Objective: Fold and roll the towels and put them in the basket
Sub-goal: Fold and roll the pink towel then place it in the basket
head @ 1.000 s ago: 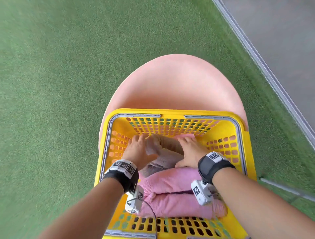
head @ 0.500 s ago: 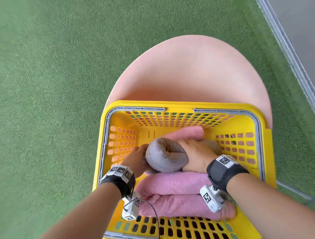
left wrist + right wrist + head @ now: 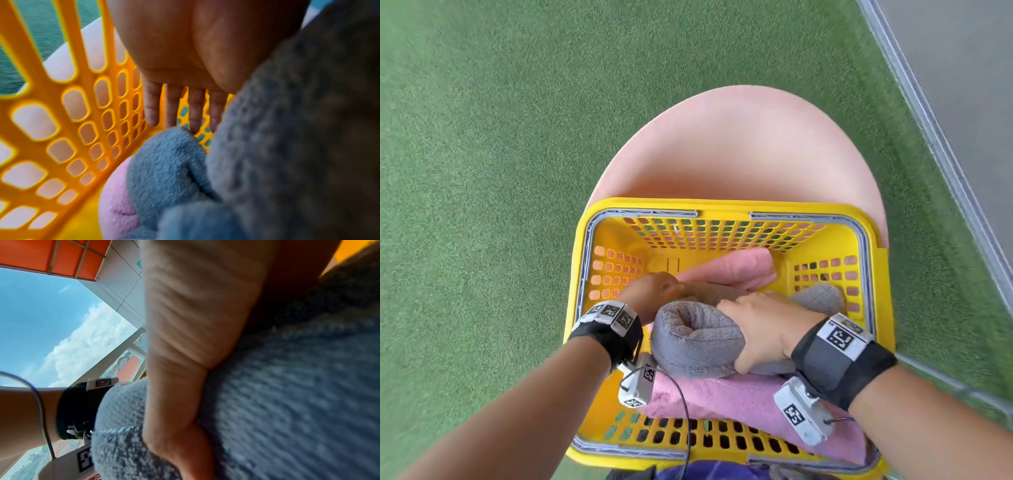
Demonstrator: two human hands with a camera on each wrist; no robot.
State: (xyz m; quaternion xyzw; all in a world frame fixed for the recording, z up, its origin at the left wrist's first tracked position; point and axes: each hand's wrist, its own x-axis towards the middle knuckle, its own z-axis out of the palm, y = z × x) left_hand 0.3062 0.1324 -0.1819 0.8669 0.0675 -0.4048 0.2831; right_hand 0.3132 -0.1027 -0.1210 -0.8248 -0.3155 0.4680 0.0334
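Nearer now, grey towel (image 3: 698, 342) in right hand's (image 3: 767, 329) grasp; left wrist view shows left fingers (image 3: 174, 107) straight.

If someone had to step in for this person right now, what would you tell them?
Right hand grips the rolled grey towel, thumb curled under it, holding it inside the yellow basket.
Left hand is open, fingers straight, down between that roll and the basket's left wall.
Already in the basket: a pink towel under the grey roll and another pink towel at the far side.
Left to do: seat the grey roll and let go. The pink table shows no further towels.
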